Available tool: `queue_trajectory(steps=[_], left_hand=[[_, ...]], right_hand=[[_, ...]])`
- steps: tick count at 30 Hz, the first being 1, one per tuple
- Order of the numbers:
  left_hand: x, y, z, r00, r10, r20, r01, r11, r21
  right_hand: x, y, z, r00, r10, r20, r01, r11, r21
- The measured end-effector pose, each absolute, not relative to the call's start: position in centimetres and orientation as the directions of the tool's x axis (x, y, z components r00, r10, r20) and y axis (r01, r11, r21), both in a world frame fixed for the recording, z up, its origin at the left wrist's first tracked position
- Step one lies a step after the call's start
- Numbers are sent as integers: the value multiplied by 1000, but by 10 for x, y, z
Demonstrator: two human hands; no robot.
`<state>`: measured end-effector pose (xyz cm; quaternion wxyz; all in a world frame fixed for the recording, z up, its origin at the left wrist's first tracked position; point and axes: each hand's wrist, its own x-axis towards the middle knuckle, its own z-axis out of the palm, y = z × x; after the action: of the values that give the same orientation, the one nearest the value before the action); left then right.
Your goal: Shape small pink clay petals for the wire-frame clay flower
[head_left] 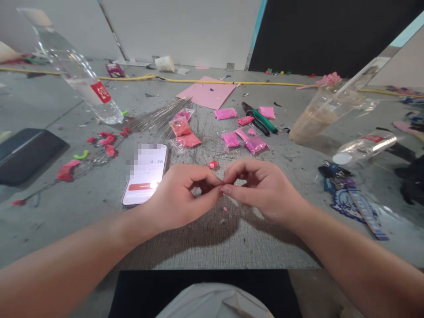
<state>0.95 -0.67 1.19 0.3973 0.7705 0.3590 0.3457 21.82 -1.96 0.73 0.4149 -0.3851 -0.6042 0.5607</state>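
My left hand [187, 194] and my right hand [263, 185] meet at the fingertips just above the table's near middle. Both are pinched closed, thumb against forefinger. Whatever sits between the fingertips is too small and covered to name. Just beyond the fingers lies a small red-pink lump of clay [213, 164], and a tiny pink crumb [225, 209] rests below them. A lit phone [145, 174] lies beside my left hand, partly behind it. Past my hands are small clear packets of pink clay [255, 144] and orange-pink clay [188, 140].
Green-handled pliers [261, 119], a bundle of thin wires [162, 115] and a pink sheet [207, 92] lie farther back. A water bottle [89, 84] stands left, near red clay pieces [107, 139]. On the right are a drink cup [314, 115], a lying bottle [367, 145] and keychains [351, 201].
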Motion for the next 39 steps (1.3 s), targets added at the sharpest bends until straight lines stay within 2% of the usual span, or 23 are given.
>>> queue_trajectory(steps=[3,6,8,10,12,15,18,23,29,32,36,39], left_hand=[[9,-6,12,506,837,207,261,-377,888],[8,-4,13,545,815,198,273,-395,877],[7,-2,13,624,743,241,314,-521,793],[6,-1,10,743,612,269,326,-683,654],[6,-1,6,837,488,249,310,-796,520],[7,-2,-3,895,414,167,323,-860,396],[9,-2,-7,904,418,92,364,-863,350],[11,-2,-8,877,480,33,430,-813,392],[13,-7,-13,896,440,65,409,-872,269],[12,-7,-13,893,434,117,383,-872,305],[6,2,0,813,515,273,321,-787,527],[3,8,15,665,625,408,287,-718,634]], right_hand=[[217,-22,6,-380,922,-69,-106,-117,-988],[214,-24,8,-321,939,-119,-185,-186,-965],[213,-25,10,-257,959,-120,-219,-178,-959],[213,-25,13,-202,974,-103,-248,-153,-957],[213,-24,15,-180,980,-85,-256,-130,-958],[214,-22,14,-185,980,-75,-251,-121,-961],[214,-21,12,-201,977,-68,-253,-119,-960],[215,-21,10,-217,975,-46,-248,-101,-964],[215,-18,7,-229,973,-15,-243,-72,-967],[215,-16,7,-211,977,-11,-232,-61,-971],[219,-17,11,-133,989,58,-251,23,-968],[221,-22,12,-79,980,180,-248,155,-956]])
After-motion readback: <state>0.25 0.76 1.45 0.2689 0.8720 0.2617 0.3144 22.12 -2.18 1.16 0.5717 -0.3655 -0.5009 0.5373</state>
